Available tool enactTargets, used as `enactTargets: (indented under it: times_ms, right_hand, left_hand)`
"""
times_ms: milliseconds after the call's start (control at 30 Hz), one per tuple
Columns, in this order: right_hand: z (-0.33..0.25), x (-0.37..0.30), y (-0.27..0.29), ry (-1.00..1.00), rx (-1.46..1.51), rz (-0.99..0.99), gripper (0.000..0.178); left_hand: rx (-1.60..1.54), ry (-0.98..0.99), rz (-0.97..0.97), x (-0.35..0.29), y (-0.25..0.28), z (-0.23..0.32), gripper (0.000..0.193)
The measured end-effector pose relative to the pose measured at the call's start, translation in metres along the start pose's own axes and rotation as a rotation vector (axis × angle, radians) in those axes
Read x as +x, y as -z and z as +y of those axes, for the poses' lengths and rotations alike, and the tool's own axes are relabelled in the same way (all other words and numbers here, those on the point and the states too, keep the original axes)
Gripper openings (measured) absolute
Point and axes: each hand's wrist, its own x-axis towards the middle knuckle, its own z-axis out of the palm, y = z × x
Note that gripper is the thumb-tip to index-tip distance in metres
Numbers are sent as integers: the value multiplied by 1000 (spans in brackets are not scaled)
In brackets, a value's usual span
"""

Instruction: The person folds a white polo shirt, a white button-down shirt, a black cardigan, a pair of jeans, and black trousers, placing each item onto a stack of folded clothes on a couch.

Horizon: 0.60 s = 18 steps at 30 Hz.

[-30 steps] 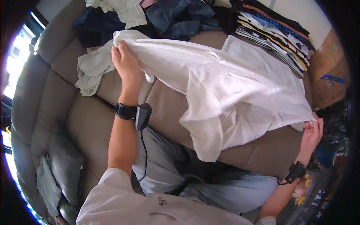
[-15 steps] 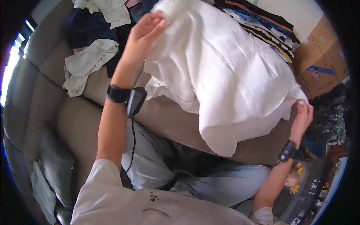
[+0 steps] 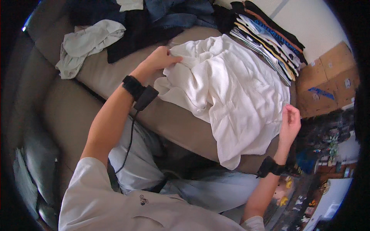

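White Garment Lies Loose Beside a Neat Stack on the Sofa

A person in a pale shirt (image 3: pixel 100 202) and light-blue trousers (image 3: pixel 137 165) sits with both arms reaching over a sofa (image 3: pixel 177 119). The right hand (image 3: pixel 291 121) has its fingers curled together at the cloth's right edge; whether any fabric is caught between them I cannot tell. The left hand (image 3: pixel 157 60), farther out, appears to pinch the opposite edge between thumb and fingers.

Between the hands, on the seat just beyond the lap, lies a white garment (image 3: pixel 239 92). By my reading it is only partly spread: no fold has been set in it, and smoothing looks left to do. The fabric appears soft and thin, rumpled on the left, creased lengthwise, one corner drooping toward the knees.

Beyond it, an off-white garment (image 3: pixel 86 42) and dark clothes (image 3: pixel 142 42) lie loose and unfolded. Just beside the white cloth, a folded stack (image 3: pixel 266 42) looks finished. A cardboard box (image 3: pixel 327 86) stands farther right.
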Motion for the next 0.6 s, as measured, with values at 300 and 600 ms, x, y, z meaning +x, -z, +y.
enactTargets:
  times_ms: [300,600]
  right_hand:
    - [-111,15,-56,66,162,-375,26]
    - [-158,42,-135,322,131,-812,59]
  left_hand:
    - [-199,-698,23,-46,9,67,20]
    - [11,-1183,35,-79,-10,82,31]
